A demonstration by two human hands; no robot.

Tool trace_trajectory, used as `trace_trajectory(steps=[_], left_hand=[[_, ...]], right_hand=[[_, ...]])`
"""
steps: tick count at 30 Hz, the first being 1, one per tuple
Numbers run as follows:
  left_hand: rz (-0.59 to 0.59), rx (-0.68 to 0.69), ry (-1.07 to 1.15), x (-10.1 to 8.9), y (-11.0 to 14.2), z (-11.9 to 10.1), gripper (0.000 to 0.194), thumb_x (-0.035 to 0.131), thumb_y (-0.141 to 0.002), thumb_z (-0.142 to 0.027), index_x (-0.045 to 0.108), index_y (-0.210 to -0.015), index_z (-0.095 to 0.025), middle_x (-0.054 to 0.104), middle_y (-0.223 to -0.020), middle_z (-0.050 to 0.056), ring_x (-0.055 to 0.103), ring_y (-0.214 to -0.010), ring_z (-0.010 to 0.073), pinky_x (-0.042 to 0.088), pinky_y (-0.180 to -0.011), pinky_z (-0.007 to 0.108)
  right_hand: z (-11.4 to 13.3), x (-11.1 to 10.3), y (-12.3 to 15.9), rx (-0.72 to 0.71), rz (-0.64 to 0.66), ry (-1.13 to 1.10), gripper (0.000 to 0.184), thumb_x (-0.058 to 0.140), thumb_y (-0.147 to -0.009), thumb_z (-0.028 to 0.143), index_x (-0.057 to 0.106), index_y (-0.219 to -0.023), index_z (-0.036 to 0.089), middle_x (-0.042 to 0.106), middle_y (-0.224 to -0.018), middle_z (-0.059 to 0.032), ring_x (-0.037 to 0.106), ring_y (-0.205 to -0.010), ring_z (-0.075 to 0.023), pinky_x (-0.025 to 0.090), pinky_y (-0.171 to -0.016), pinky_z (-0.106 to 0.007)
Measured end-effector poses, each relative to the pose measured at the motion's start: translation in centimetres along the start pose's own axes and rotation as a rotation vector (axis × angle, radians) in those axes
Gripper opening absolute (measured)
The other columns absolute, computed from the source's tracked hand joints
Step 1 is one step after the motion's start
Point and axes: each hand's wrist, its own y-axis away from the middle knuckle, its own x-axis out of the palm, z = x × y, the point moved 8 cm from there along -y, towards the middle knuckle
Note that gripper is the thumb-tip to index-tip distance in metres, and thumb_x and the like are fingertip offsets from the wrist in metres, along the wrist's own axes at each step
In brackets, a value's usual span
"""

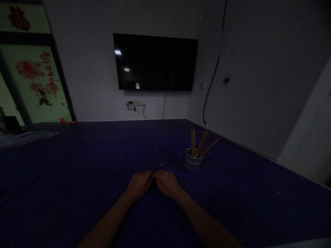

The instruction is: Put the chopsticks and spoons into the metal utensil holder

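Note:
My left hand [140,183] and my right hand [166,182] meet over the dark blue-purple tabletop [108,179], fingertips touching. Both are closed, with fingers curled inward. Whatever they may hold between the fingertips is hidden or too small to make out. To the right of my right hand, not touching it, stands a grey cylindrical holder [192,166] with small holes in its side. Several chopsticks [202,144] lean out of it at different angles.
Small white scraps [161,164] are scattered over the surface. At the far left lie clear plastic sheeting [31,137] and small orange items [72,122]. A television [156,63] hangs on the back wall, and a black cable [212,81] runs down the right wall.

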Motion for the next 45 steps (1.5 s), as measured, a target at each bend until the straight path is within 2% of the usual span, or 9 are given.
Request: trace_trajectory(steps=[10, 17, 22, 24, 30, 34, 40, 45], left_hand=[[-0.013, 0.023, 0.035, 0.2, 0.0, 0.3, 0.021, 0.034, -0.085, -0.018, 0.052, -0.096, -0.02, 0.066, -0.089, 0.004, 0.061, -0.08, 0.0156, 0.043, -0.068, 0.024], [-0.013, 0.021, 0.048, 0.3, 0.1, 0.5, 0.024, 0.034, -0.084, -0.017, 0.052, -0.099, -0.021, 0.066, -0.089, 0.004, 0.061, -0.081, 0.0147, 0.043, -0.069, 0.024], [-0.033, 0.029, 0.046, 0.1, 0.2, 0.3, 0.024, 0.036, -0.083, -0.018, 0.053, -0.1, -0.021, 0.066, -0.089, 0.003, 0.061, -0.08, 0.0147, 0.043, -0.069, 0.024], [-0.039, 0.028, 0.03, -0.1, 0.2, 0.2, 0.023, 0.036, -0.083, -0.018, 0.054, -0.097, -0.021, 0.066, -0.086, 0.003, 0.06, -0.077, 0.0144, 0.042, -0.067, 0.023], [-0.025, 0.025, 0.004, -0.1, 0.1, 0.3, 0.021, 0.035, -0.085, -0.021, 0.055, -0.083, -0.019, 0.064, -0.078, 0.003, 0.058, -0.068, 0.0129, 0.039, -0.061, 0.021], [-0.036, 0.042, 0.028, -0.2, 0.1, 0.2, 0.022, 0.033, -0.086, -0.023, 0.055, -0.082, -0.02, 0.064, -0.079, 0.003, 0.058, -0.067, 0.0123, 0.038, -0.059, 0.021], [-0.056, 0.036, 0.032, -0.1, 0.2, 0.3, 0.024, 0.033, -0.088, -0.026, 0.054, -0.082, -0.02, 0.063, -0.075, 0.003, 0.057, -0.066, 0.0124, 0.038, -0.06, 0.022], [-0.064, 0.033, 0.016, -0.1, 0.2, 0.3, 0.023, 0.033, -0.088, -0.026, 0.054, -0.081, -0.019, 0.062, -0.072, 0.003, 0.057, -0.065, 0.0121, 0.037, -0.059, 0.022]], right_hand=[[-0.1, 0.5, 0.0, 0.027, 0.123, 0.036, 0.034, 0.034, -0.081, 0.013, 0.06, -0.103, 0.019, 0.065, -0.097, -0.006, 0.06, -0.088, -0.0163, 0.04, -0.075, -0.024], [-0.3, -0.1, 0.0, 0.031, 0.105, 0.037, 0.036, 0.037, -0.08, 0.013, 0.061, -0.106, 0.022, 0.066, -0.096, -0.0048, 0.06, -0.086, -0.0161, 0.04, -0.074, -0.024], [-0.1, -0.1, 0.0, 0.004, 0.06, 0.042, 0.035, 0.039, -0.078, 0.012, 0.063, -0.101, 0.022, 0.066, -0.094, -0.0041, 0.06, -0.083, -0.0155, 0.042, -0.073, -0.024], [-0.3, -0.5, 0.1, 0.004, -0.009, 0.032, 0.034, 0.04, -0.077, 0.011, 0.065, -0.098, 0.022, 0.066, -0.092, -0.0038, 0.06, -0.084, -0.015, 0.042, -0.074, -0.024], [-2.9, -4.1, 1.2, 0.164, -0.476, -0.022, 0.033, 0.04, -0.078, 0.01, 0.065, -0.097, 0.02, 0.066, -0.099, -0.0048, 0.058, -0.091, -0.0145, 0.043, -0.083, -0.026], [-4.9, -5.8, 2.3, 0.275, -0.677, -0.017, 0.031, 0.038, -0.08, 0.013, 0.065, -0.096, 0.017, 0.066, -0.096, -0.0064, 0.057, -0.09, -0.0165, 0.043, -0.083, -0.03], [-6.8, -7.1, 3.3, 0.349, -0.837, 0.052, 0.031, 0.04, -0.081, 0.019, 0.062, -0.102, 0.018, 0.062, -0.104, -0.0085, 0.049, -0.104, -0.0213, 0.036, -0.091, -0.041], [-7.3, -7.1, 3.6, 0.424, -0.842, 0.133, 0.029, 0.041, -0.081, 0.021, 0.064, -0.099, 0.018, 0.061, -0.106, -0.0086, 0.046, -0.108, -0.0228, 0.032, -0.094, -0.043]])
